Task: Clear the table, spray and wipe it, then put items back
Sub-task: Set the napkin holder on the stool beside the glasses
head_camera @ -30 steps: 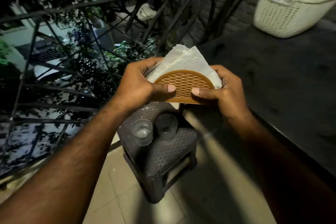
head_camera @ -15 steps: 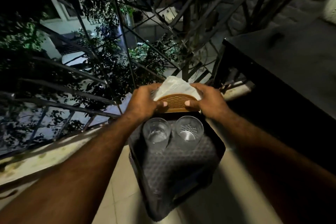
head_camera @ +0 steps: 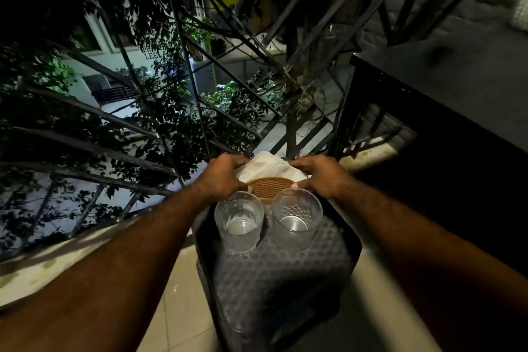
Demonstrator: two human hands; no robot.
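Now the brown napkin holder (head_camera: 268, 186), with white napkins (head_camera: 265, 166) fanning out of its top, is far lower than a second ago, when it is up in the air well above the dark stool (head_camera: 281, 268). It is at the stool's far edge, just behind the left glass (head_camera: 239, 223) and the right glass (head_camera: 297, 218), which stand side by side there. Both hands grasp it as before: the left hand (head_camera: 221, 177) curls round its left end and the right hand (head_camera: 320, 176) round its right end, with thumbs on the woven front. Whether its base already touches the stool top I cannot tell, since the glass rims hide it. The view also tips downward, so the dark table (head_camera: 457, 80) at the right shows only a bare corner. For the task, this reads as the clearing stage nearly done: the holder is off the table and about to be parked. Letting go without knocking the glasses seems the next concern, then spraying.
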